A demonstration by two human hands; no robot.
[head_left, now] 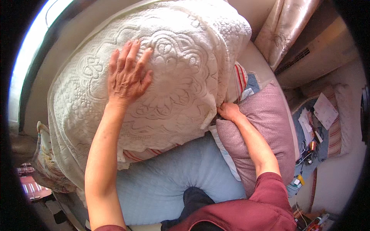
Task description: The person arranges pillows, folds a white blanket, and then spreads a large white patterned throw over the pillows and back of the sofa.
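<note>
A white quilted bedspread (173,88) with a raised flower pattern lies bunched over a large mound on the bed. My left hand (129,75) rests flat on top of it, fingers stretched and slightly spread. At the bedspread's right edge, my right hand (230,111) is closed on the cloth, its fingertips partly hidden. My right forearm passes over a mauve pillow (266,154). Red-striped fabric (240,79) shows from under the bedspread beside the right hand and along its near edge.
My knee presses into the light blue bed sheet (154,181) at the front. A satin curtain (287,29) hangs at the upper right. On the right, a blue-covered surface (322,142) holds papers, cables and small items. A bright window (29,50) is at the far left.
</note>
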